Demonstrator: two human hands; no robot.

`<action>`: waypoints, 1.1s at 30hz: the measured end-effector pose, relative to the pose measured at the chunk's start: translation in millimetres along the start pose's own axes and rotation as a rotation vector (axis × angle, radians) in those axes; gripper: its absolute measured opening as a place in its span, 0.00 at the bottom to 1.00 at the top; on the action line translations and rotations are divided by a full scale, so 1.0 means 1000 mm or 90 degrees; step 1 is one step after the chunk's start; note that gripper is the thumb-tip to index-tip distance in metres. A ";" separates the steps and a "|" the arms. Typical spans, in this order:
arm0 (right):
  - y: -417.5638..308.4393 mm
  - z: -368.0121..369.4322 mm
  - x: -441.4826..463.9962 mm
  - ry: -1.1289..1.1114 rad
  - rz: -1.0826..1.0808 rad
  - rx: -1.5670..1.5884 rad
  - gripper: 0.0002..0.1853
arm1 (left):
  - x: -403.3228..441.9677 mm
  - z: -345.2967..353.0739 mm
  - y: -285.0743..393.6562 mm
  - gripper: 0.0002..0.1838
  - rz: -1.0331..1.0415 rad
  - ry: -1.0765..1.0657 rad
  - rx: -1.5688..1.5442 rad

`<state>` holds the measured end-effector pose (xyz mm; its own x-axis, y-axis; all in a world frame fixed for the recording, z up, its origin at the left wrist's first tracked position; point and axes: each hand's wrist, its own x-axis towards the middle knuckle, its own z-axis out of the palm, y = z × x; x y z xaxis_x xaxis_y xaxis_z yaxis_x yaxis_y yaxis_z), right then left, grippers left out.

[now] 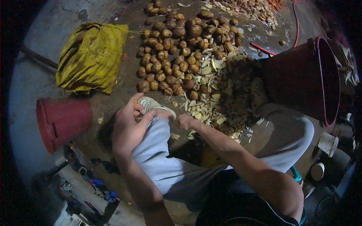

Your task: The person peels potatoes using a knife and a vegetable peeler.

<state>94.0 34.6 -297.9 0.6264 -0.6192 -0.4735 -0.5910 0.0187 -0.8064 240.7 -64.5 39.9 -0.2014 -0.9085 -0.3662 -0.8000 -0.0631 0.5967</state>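
Observation:
My left hand (130, 122) is raised over my left leg, close beside the pale slotted shoe (152, 105). Its thumb and fingers are apart, and I see nothing held between them. To the right of that shoe, my right hand (184, 121) is closed with the fingers curled in; whatever it may grip is hidden. Beyond both hands lies a heap of round brown tuber-like pieces (169, 67), some with cracked skins. Pale flat slices or peelings (205, 109) are scattered on the floor just past my right hand.
A yellow woven sack (94, 56) lies at the left, above a red bucket (68, 116) tipped on its side. A large dark red tub (298, 79) stands at the right near my other foot. A red hose (296, 26) and another pale pile (256, 11) are at the back.

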 end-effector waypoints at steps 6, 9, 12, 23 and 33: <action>-0.010 -0.016 0.001 0.001 -0.082 -0.002 0.15 | 0.000 0.001 0.002 0.30 -0.004 0.002 0.012; -0.007 -0.011 0.006 0.005 0.122 -0.040 0.16 | 0.001 -0.001 0.007 0.30 -0.025 -0.010 -0.015; 0.003 0.001 0.002 0.049 0.022 0.040 0.18 | 0.000 -0.002 0.012 0.30 -0.007 -0.005 0.011; -0.006 -0.006 0.002 -0.003 0.055 -0.003 0.19 | 0.001 0.001 0.005 0.30 -0.006 -0.001 0.019; 0.001 -0.001 0.012 -0.011 0.089 0.033 0.14 | 0.003 0.001 0.007 0.30 -0.007 -0.005 -0.011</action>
<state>100.5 26.8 -304.1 0.5487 -0.5937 -0.5886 -0.6471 0.1443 -0.7487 234.1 -66.9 42.2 -0.1974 -0.9043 -0.3785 -0.7925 -0.0801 0.6046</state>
